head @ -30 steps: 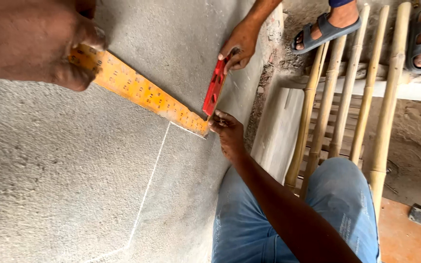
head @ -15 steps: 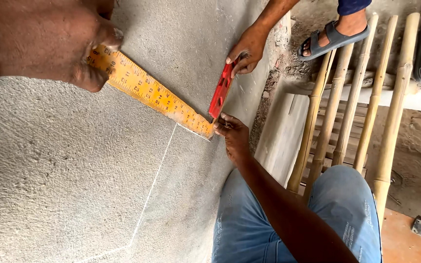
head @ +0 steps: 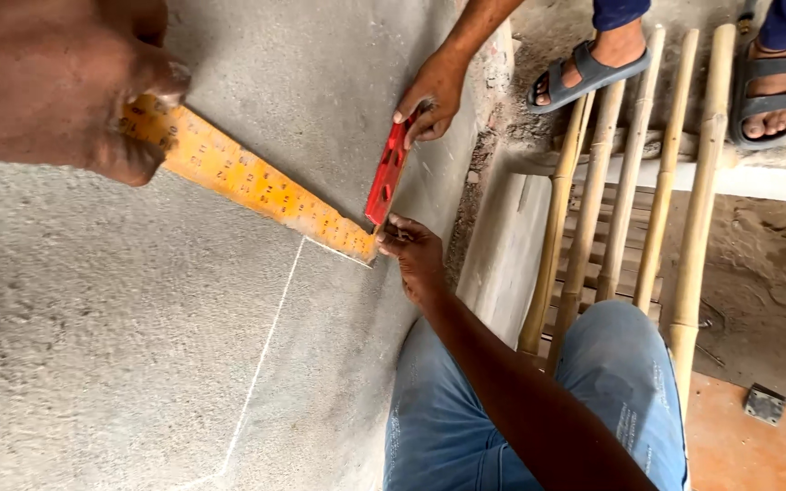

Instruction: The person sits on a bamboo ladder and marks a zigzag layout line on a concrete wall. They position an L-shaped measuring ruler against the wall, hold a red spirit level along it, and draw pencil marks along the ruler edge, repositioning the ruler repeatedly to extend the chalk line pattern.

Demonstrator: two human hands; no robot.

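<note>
My left hand (head: 65, 86) fills the top left and presses a yellow tape measure (head: 256, 186) flat against a grey plastered wall (head: 120, 345). The tape runs down to the right, where my right hand (head: 416, 255) pinches its far end against the wall. A short red spirit level (head: 386, 173) stands just above that end, nearly touching my right fingers. Another person's hand (head: 429, 91) grips the level's top. White chalk lines (head: 266, 355) meet in a corner right below the tape.
Several bamboo poles (head: 629, 182) lean beside the wall's edge at the right. The other person's feet in grey sandals (head: 593, 68) stand on a ledge above them. My blue-jeaned leg (head: 620, 409) is below, over an orange floor (head: 739, 445) with small objects.
The view has drifted slightly, so both hands, the tape and the level sit a little lower and further right in frame. All grips are the same.
</note>
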